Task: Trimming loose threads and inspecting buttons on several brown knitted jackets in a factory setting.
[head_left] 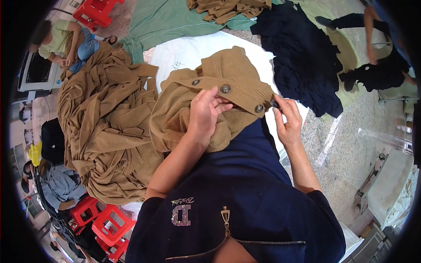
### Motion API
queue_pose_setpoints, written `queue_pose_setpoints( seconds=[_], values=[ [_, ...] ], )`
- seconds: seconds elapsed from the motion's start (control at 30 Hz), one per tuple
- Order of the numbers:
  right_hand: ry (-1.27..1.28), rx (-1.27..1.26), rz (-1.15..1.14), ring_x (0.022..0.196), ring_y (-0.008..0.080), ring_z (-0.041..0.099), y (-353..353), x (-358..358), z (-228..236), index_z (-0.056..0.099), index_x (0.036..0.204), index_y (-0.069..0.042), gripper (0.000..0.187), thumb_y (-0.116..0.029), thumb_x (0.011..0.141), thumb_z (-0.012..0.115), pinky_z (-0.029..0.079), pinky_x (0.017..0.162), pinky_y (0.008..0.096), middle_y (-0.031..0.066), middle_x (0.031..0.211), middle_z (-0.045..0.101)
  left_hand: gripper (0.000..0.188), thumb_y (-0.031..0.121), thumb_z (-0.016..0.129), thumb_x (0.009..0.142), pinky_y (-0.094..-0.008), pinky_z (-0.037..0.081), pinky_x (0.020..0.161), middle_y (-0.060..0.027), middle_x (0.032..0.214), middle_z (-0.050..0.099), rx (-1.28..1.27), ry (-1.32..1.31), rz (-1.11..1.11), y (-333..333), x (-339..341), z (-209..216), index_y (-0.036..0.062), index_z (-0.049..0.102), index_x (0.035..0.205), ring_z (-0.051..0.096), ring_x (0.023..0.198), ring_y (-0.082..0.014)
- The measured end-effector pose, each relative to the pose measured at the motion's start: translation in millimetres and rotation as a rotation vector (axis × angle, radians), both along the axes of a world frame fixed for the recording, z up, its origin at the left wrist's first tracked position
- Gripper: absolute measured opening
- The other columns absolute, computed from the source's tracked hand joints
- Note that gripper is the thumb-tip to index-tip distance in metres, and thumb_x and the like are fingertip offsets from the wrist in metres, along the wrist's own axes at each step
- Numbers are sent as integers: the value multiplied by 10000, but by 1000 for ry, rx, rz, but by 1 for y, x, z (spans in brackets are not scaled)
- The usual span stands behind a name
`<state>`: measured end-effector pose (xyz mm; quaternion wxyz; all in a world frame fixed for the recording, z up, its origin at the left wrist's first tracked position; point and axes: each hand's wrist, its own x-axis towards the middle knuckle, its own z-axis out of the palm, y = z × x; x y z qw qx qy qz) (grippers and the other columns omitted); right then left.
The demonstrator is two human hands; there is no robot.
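Note:
A brown knitted cardigan [210, 118] lies bunched over my lap, its button band [245, 94] running across the top. Along the band show dark round buttons, among them a large one [225, 88] near the middle and another [259, 108] toward the right end. My left hand [205, 111] has its thumb on the band and its fingers curled at the band's lower edge. At the right end of the band, my right hand [288, 119] pinches the edge; a small dark thing shows at its fingertips, partly hidden, and I cannot tell whether it is a button.
A big heap of brown garments [112, 127] lies to my left. Dark navy garments [302, 61] lie at the far right, more brown ones [230, 8] at the far edge. White sheeting [175, 52] is under the work. Red stools [112, 225] stand lower left; other people sit nearby.

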<state>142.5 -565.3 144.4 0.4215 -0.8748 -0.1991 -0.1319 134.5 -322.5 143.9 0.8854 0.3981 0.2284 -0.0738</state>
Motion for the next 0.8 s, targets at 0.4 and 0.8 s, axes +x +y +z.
queue_pose_setpoints(
  seconds=[0.4, 0.8],
  values=[
    [-161, -120, 165, 786, 270, 594, 62, 22, 33, 642, 991, -10, 250, 14, 750, 707, 463, 673, 363, 100, 872, 601, 73, 36, 614, 890, -365, 504, 812, -123, 945, 648, -81, -128, 131, -10, -6, 3, 28, 543, 876, 617, 862, -197],
    [-176, -106, 199, 797, 266, 595, 67, 21, 29, 645, 999, -13, 255, 18, 753, 706, 458, 667, 357, 97, 888, 605, 63, -7, 595, 888, -373, 493, 855, -142, 970, 646, -107, -158, 136, -15, -6, 5, 7, 540, 916, 627, 921, -212]
  ],
)
